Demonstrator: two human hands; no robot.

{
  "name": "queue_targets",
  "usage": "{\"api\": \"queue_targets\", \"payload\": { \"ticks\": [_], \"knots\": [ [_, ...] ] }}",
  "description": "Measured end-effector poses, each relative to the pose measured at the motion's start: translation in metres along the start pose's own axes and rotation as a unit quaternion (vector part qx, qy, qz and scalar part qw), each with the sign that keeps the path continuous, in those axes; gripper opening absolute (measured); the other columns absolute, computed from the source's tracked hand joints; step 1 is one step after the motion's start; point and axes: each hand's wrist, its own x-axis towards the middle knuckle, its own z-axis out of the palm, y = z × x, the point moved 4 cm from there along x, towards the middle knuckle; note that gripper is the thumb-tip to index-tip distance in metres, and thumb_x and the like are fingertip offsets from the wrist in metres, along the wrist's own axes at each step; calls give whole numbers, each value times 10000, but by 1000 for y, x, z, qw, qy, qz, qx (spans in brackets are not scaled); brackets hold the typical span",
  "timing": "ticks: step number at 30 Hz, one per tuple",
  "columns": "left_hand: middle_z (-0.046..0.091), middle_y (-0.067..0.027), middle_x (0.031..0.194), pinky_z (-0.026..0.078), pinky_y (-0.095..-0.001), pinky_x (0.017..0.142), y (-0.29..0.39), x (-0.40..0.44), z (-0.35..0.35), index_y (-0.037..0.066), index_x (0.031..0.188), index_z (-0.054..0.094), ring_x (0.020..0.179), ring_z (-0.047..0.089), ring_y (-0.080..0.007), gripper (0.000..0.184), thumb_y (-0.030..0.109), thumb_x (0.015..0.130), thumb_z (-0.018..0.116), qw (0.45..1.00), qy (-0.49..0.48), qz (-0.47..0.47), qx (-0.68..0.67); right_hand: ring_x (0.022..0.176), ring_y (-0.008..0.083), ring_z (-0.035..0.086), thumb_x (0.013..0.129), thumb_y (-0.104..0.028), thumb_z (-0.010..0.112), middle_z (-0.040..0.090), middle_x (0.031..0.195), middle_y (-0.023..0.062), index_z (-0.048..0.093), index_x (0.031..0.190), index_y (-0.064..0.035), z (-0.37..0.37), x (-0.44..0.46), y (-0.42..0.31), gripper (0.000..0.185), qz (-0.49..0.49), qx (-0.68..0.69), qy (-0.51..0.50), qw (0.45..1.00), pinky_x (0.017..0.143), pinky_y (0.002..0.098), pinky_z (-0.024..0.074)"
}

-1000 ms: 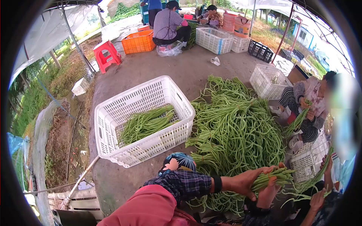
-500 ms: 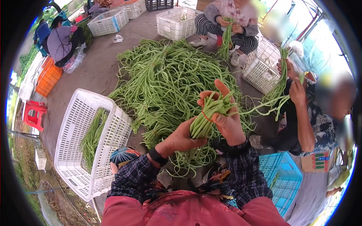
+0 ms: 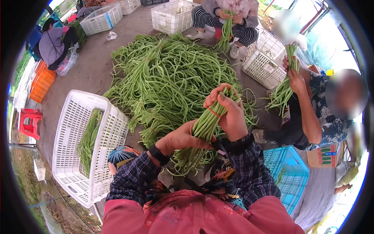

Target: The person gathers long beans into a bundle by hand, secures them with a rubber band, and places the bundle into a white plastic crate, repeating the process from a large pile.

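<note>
A bundle of long green beans [image 3: 205,124] with a red band around it is held upright and slightly tilted in front of me. My left hand [image 3: 182,137] is wrapped around the bundle below the band, and the loose bean ends hang down beneath it. Around the upper end, just above the band, my right hand [image 3: 232,116] is closed, its fingers curled over the bean tips. Just beyond both hands spreads a large heap of long beans [image 3: 175,78] on the ground, some of it tied in bunches.
To the left stands a tilted white crate [image 3: 70,117] with beans inside. A blue crate [image 3: 290,171] is near my right side. Co-workers sit around the heap; one on the right holds a bean bunch [image 3: 286,84]. A red stool [image 3: 29,123] and an orange crate [image 3: 43,84] are further left.
My right hand's spread fingers have closed around the bundle's top end. The bundle now stands more upright, with its lower part showing beneath my left hand. The view has shifted slightly.
</note>
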Motion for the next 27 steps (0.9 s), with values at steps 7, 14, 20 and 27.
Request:
{"api": "queue_targets", "payload": {
  "ticks": [7, 14, 20, 27],
  "knots": [
    [629, -58, 838, 493, -274, 675, -2, 2, -1, 34, 1134, 510, 716, 608, -145, 440, 19, 725, 672, 999, 29, 1, 27, 982, 243, 563, 857, -318, 625, 564, 1085, 112, 419, 1253, -72, -13, -3, 3, 510, 50, -6, -31, 998, 860, 393, 452],
    [607, -85, 908, 495, -333, 682, 21, -7, -39, 24, 1159, 453, 757, 615, -218, 481, 90, 733, 668, 816, 369, 159, 417, 1176, 209, 433, 832, -372, 655, 450, 1280, 118, 156, 1402, -39, -15, -12, 26, 828, 138, -92, 30, 986, 967, 371, 337],
    [540, -168, 972, 473, -406, 704, 8, 1, -19, 14, 1310, 291, 841, 566, -348, 783, 81, 646, 700, 650, 335, 86, 677, 921, 109, 539, 849, -127, 647, 558, 1007, 32, 445, 1119, -49, -11, -11, 54, 346, 37, -66, 117, 990, 824, 246, 433],
    [470, -204, 1112, 462, -417, 785, 18, 2, -5, -25, 1385, 159, 945, 533, -381, 987, 120, 605, 747, 682, 293, 173, 648, 859, 138, 592, 850, -23, 589, 598, 935, 54, 477, 1078, -31, -14, -3, 44, 255, 3, 7, 181, 983, 749, 278, 502]
  ]
}}
